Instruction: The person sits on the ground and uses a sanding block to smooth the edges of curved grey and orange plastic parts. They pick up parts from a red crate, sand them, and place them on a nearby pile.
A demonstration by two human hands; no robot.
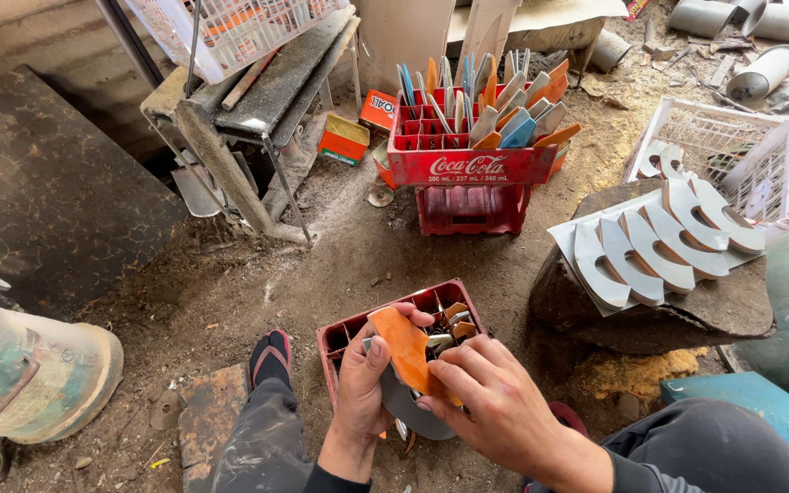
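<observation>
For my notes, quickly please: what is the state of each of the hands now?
Left hand: closed, holding the orange handle piece and grey blade.
Right hand: closed, fingers gripping the same orange piece.

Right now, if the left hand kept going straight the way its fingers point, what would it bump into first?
Probably the flat orange handle-shaped piece it already grips. The left hand points up and away; past that piece lies the low dark red plastic crate of small parts, then bare dirt floor. Depth is hard to judge.

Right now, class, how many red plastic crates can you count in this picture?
3. One upper crate full of handled blades, stacked on a second crate, and a third crate below both hands, left hand, right hand. Others may be hidden.
</observation>
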